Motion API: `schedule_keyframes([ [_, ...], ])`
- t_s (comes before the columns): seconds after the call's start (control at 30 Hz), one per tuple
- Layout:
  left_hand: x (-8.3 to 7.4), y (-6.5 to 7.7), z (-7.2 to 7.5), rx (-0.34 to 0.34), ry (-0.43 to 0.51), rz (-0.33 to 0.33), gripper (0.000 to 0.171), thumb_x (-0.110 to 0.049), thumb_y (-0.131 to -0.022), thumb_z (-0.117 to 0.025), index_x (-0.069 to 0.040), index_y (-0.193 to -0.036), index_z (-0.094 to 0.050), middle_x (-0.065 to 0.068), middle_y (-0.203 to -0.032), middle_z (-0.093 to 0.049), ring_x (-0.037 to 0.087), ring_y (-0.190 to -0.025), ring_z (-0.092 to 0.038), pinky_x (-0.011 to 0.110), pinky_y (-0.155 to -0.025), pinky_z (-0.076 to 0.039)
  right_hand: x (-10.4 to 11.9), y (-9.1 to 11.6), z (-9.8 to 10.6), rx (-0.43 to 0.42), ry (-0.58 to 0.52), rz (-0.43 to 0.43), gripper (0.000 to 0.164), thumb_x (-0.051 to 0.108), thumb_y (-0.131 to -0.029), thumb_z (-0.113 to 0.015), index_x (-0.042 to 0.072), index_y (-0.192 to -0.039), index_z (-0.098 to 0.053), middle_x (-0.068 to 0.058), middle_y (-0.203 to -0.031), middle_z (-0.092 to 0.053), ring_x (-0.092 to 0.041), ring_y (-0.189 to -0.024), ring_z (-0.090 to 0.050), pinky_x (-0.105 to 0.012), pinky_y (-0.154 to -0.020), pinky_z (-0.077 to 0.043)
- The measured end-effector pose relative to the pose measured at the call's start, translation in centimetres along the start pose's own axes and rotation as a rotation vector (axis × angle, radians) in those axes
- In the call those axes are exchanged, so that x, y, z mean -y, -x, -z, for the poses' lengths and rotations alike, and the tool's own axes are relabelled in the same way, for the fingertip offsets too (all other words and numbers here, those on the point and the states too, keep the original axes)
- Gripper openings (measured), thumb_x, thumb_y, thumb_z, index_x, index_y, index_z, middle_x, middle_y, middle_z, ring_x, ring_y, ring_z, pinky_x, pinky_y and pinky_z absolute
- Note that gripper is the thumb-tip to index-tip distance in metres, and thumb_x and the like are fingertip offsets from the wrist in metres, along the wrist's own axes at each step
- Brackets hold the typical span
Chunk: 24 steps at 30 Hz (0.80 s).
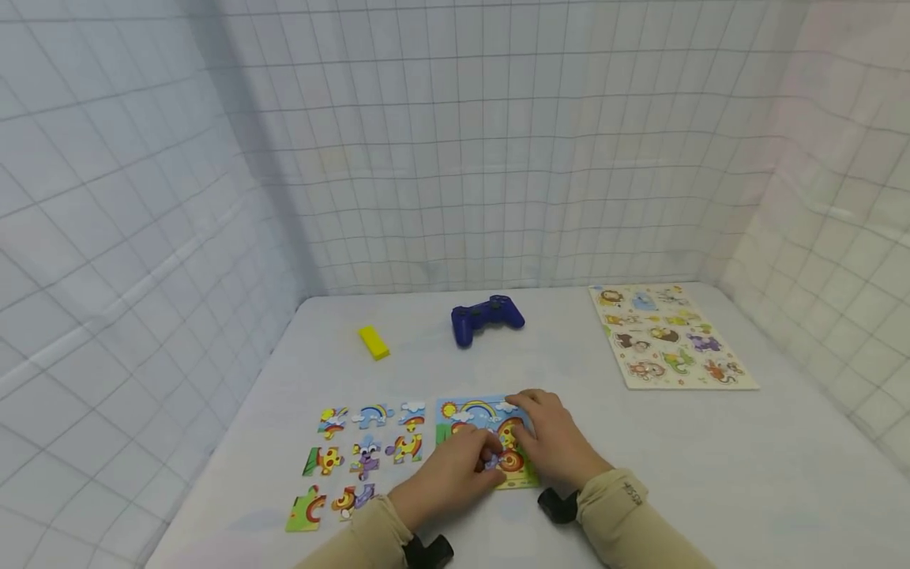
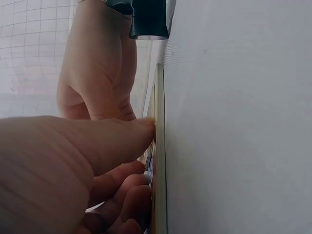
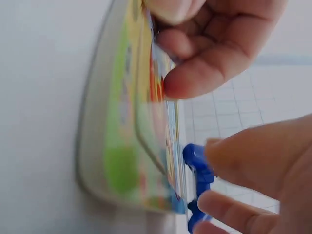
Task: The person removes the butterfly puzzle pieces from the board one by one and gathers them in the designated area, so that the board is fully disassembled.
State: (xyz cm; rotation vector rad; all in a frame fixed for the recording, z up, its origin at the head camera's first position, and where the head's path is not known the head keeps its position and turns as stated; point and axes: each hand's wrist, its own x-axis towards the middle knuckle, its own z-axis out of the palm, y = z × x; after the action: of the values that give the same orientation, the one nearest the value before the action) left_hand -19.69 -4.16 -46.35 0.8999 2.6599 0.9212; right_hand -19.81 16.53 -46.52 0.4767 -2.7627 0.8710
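Observation:
In the head view a square picture puzzle board (image 1: 472, 407) with a rainbow, sun and animals lies on the table. My left hand (image 1: 455, 474) is over its lower middle, fingers curled. In the left wrist view its thumb (image 2: 122, 139) touches the board near the edge, and the fingertips meet the face; whether they pinch a piece is hidden. My right hand (image 1: 558, 438) is at the board's right side, its fingers loosely bent and holding nothing visible. Several loose jigsaw pieces (image 1: 366, 457) lie in rows left of the board.
A blue game controller (image 1: 486, 316) lies behind the board, with a yellow block (image 1: 374, 342) to its left. At the back right lies a cream animal-picture board (image 1: 668, 336). Grid-patterned white curtains (image 1: 490, 158) surround the table on the back and sides.

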Motion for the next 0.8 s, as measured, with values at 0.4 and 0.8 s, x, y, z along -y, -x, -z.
schedule_keyframes([
  [0.4, -0.14, 0.19, -0.26, -0.071, -0.037, -0.05, 0.022, -0.027, -0.094, -0.075, -0.017, -0.112, -0.07, -0.009, -0.092, -0.055, 0.002, -0.08, -0.047, 0.02, -0.069, -0.043, -0.15, 0.11, -0.91, 0.069, 0.077, -0.005, 0.041, 0.01, -0.103, -0.057, 0.0, -0.143, -0.057, -0.017, -0.152, -0.053, -0.039, -0.146, -0.041, -0.068, -0.109, -0.037],
  [0.8, -0.18, -0.47, -0.39, -0.127, -0.08, -0.01, 0.011, -0.029, -0.096, -0.074, -0.019, -0.099, -0.069, -0.011, -0.085, -0.055, 0.001, -0.073, -0.048, 0.02, -0.063, -0.042, -0.96, -0.08, -1.11, 0.076, 0.103, -0.004, 0.041, 0.006, -0.102, -0.057, -0.002, -0.142, -0.057, -0.019, -0.154, -0.051, -0.042, -0.145, -0.042, -0.063, -0.112, -0.037],
])
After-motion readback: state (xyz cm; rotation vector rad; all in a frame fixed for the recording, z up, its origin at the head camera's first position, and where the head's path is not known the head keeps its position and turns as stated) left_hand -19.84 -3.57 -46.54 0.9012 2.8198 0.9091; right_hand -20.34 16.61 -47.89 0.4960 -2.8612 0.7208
